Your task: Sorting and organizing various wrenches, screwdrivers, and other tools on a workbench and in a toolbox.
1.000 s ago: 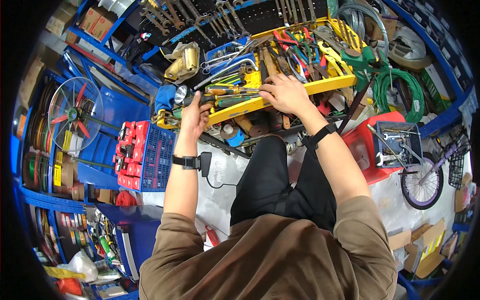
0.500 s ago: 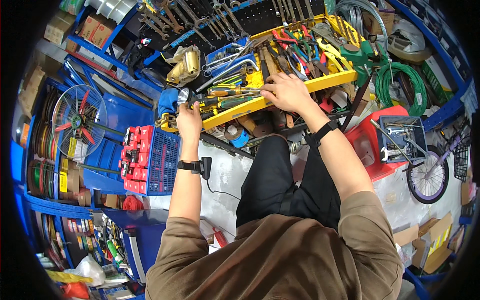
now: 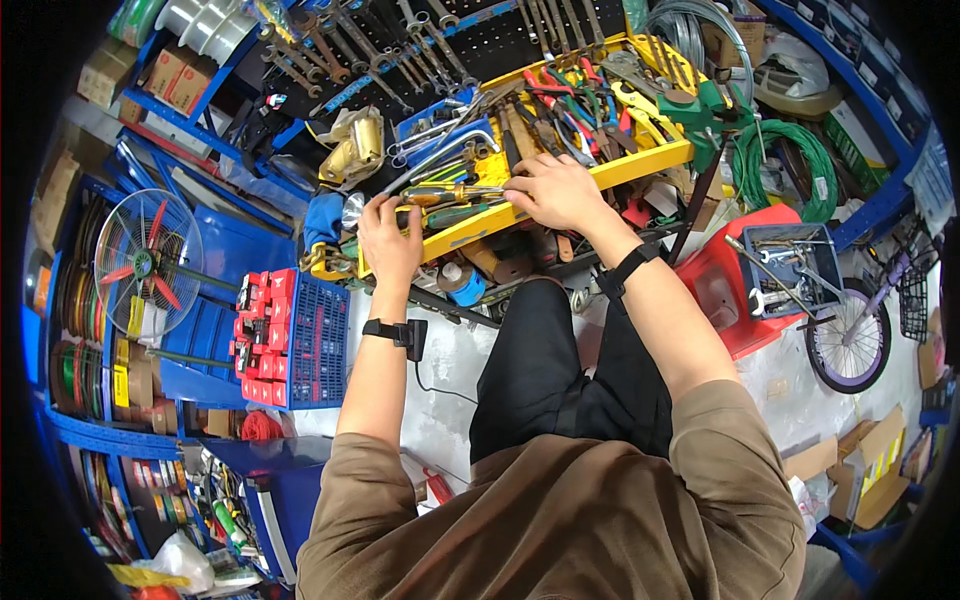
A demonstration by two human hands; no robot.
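Observation:
A long yellow tool tray (image 3: 610, 176) crosses the bench before me, packed with pliers (image 3: 580, 110) and other hand tools. At its left end my left hand (image 3: 390, 238) rests over several screwdrivers, thumb and fingers apart; its fingertips partly cover the handles. A screwdriver with a yellow-orange handle (image 3: 440, 195) lies along the tray, its shaft pointing right. My right hand (image 3: 556, 192) leans over the front rim, thumb and forefinger closed about the shaft's tip. Below that screwdriver lies a green handle (image 3: 455, 216). Hex keys and a long bent bar (image 3: 440, 160) lie behind.
Wrenches (image 3: 395, 55) hang on the black pegboard behind. A green vise (image 3: 700, 115) stands at the tray's right end, beside coiled green wire (image 3: 790, 165). A fan (image 3: 148, 262) and a blue crate (image 3: 320, 340) stand left; a red stool (image 3: 720, 300) stands right.
My left hand has loosened from a dark-and-yellow handle, and its fingers now spread over the tray's left end. My right hand stays by the shaft. The whole view has shifted slightly.

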